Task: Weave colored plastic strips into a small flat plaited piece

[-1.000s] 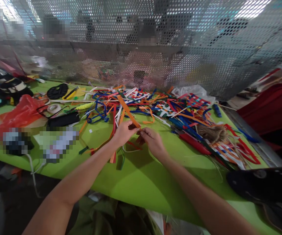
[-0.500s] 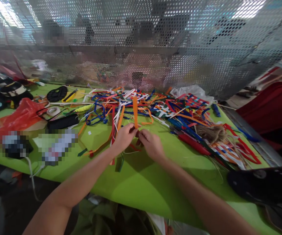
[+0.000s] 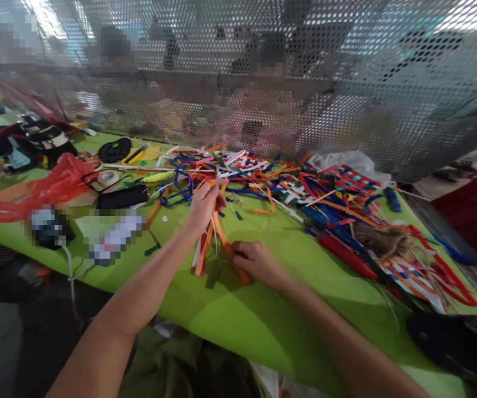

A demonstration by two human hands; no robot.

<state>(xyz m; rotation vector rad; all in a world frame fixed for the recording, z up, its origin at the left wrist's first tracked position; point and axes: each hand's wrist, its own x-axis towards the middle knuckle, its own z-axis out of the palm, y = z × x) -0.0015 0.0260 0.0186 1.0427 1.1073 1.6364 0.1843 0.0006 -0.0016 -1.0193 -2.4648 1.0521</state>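
An orange strip (image 3: 221,235) runs from under my left hand down toward my body. My right hand (image 3: 258,261) is closed on its lower part, just above the table, and the strip's end sticks out below the fingers. At the near side of the strip pile, my left hand (image 3: 205,207) is closed around the strip's upper part; the exact grip is partly hidden. Beneath the left hand, another orange strip (image 3: 205,251) and a red and white strip (image 3: 199,257) hang toward me. A tangle of coloured strips (image 3: 180,179) lies behind.
On the green table (image 3: 238,326), woven strip pieces (image 3: 294,190), a twine bundle (image 3: 381,240) and a red-handled tool (image 3: 348,257) lie at right. At left are a red plastic bag (image 3: 62,185), a black case (image 3: 122,196) and a power strip (image 3: 116,237). A perforated metal screen (image 3: 221,105) stands behind.
My hands have moved apart: the left went forward to the pile, the right came down toward me with the orange strip. The strip, upright before, now slopes downward. The view turned slightly left.
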